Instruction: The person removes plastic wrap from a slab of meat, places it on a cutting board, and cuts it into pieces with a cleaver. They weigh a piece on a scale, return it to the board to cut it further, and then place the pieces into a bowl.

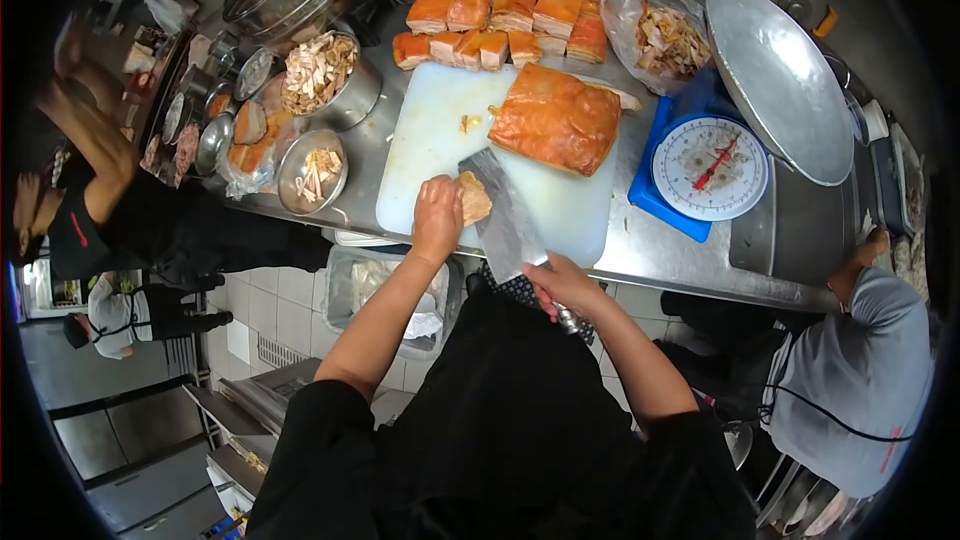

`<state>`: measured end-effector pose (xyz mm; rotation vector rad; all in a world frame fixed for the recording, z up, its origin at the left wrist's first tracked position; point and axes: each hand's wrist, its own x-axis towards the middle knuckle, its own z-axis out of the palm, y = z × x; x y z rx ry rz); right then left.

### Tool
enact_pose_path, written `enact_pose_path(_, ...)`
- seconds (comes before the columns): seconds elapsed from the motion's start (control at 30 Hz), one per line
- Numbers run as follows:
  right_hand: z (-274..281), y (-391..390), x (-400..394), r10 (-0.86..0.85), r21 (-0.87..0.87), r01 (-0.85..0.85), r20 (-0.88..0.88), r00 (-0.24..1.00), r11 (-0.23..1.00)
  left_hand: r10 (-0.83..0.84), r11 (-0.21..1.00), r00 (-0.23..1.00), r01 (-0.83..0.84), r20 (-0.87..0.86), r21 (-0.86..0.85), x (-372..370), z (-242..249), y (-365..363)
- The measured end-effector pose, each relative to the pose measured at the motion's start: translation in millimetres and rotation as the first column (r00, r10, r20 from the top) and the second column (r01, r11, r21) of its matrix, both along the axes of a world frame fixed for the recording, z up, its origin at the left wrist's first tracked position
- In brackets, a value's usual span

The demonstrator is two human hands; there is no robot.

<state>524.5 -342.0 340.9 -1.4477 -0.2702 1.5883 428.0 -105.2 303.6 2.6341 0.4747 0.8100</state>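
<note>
My right hand (565,286) is wrapped round the handle of a broad cleaver (503,225), whose blade slants over the front edge of the white cutting board (412,145). Under my left hand (440,215) is a pale brown piece of pork (474,199), pressed by closed fingers right beside the blade. A large slab of roast pork (562,120) with glossy orange skin lies on the board beyond the cleaver. Small meat scraps (470,124) rest to its left. The underside of the held piece is hidden.
Cut roast pork blocks (510,10) stand in rows behind the board. To the right are a blue dial scale (710,168) carrying a metal pan (785,80), and a bag of scraps (668,38). Metal bowls (312,172) stand left. Co-workers (850,380) flank me; a bin (385,300) sits below.
</note>
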Motion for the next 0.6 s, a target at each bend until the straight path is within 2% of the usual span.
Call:
enact_pose_path(0.13,0.6,7.0,-9.3,-0.050,-0.016,0.050,0.035,0.998,0.999,-0.006,1.000,1.000,0.005,-0.021,-0.024,-1.1,-0.3,3.3)
enact_pose_path(0.23,-6.2,7.7,-8.8,-0.040,-0.026,0.041,0.065,0.997,0.999,-0.081,0.994,0.997,0.080,-0.013,-0.069,-12.4,2.1,10.8)
enact_pose_path(0.37,6.2,10.2,-6.4,0.007,-0.014,-0.005,0.117,0.993,1.000,-0.087,0.995,0.994,0.084,-0.063,-0.052,-18.0,-5.5,14.9)
enact_pose_path(0.47,11.3,17.4,-10.6,0.003,-0.039,0.001,0.103,0.995,0.999,-0.076,0.996,0.997,0.075,-0.011,-0.057,-16.2,-4.0,11.0)
enact_pose_path(0.57,12.6,27.0,-20.0,-0.022,-0.021,0.025,0.146,0.989,0.999,-0.084,0.994,0.997,0.083,-0.001,-0.072,-17.1,-3.9,9.5)
enact_pose_path(0.6,15.1,32.5,-25.1,-0.036,-0.035,0.044,0.208,0.977,0.998,-0.085,0.994,0.996,0.084,-0.006,-0.069,-17.0,-3.6,9.7)
